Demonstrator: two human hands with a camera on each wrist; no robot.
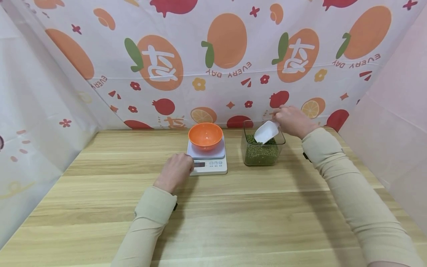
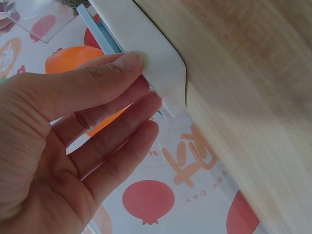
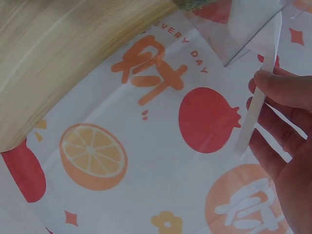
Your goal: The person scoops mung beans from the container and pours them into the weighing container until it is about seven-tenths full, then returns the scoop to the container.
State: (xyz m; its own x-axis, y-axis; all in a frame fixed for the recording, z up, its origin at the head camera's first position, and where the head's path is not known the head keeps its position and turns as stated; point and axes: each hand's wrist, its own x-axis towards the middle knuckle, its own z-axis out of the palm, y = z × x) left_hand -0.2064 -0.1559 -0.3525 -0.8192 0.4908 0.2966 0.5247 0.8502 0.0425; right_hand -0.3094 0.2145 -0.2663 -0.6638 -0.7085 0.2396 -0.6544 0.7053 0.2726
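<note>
A white kitchen scale lies on the table with an orange bowl upright on its platform. My left hand is at the scale's front left corner; in the left wrist view the thumb and fingers grip its edge. To the right stands a clear container partly filled with small green beans. My right hand, above its right back edge, holds a white scoop by the handle. The scoop slants down into the container, its tip at the beans.
The wooden table reaches back to a fruit-patterned curtain close behind the scale and container. Pale sheets hang at the left and right sides. A gap of bare table separates the scale from the container.
</note>
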